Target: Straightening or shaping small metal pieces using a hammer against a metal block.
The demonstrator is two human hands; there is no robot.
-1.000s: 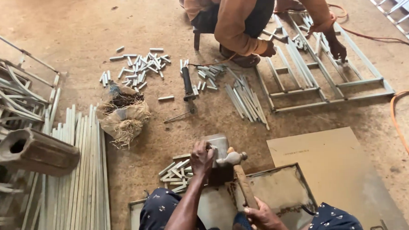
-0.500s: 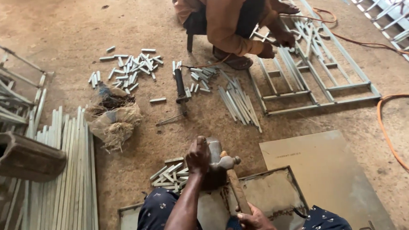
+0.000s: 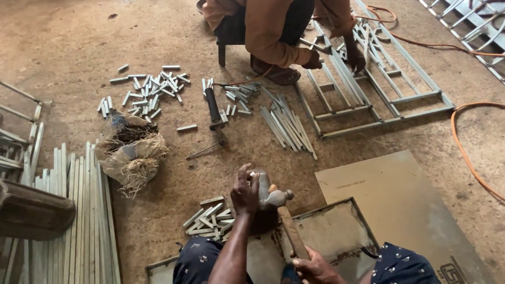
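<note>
This is a metalworking or welding workshop, with the work done low on a bare, dusty brown floor (image 3: 61, 48) rather than at benches. Long pale-grey square metal bars (image 3: 74, 223) lie bundled at the left beside bent scrap frames (image 3: 3, 141), and short cut pieces of the same grey tube (image 3: 148, 90) are scattered in heaps across the ground. A half-built rectangular grey metal grille (image 3: 375, 91) lies flat, with a second person crouched over it; more finished grillwork (image 3: 474, 13) lies at the top right. An orange cable (image 3: 480, 166) trails over the floor, and a wooden-handled steel hammer (image 3: 284, 214) rests over a flat rusty steel sheet (image 3: 336, 229)
</note>
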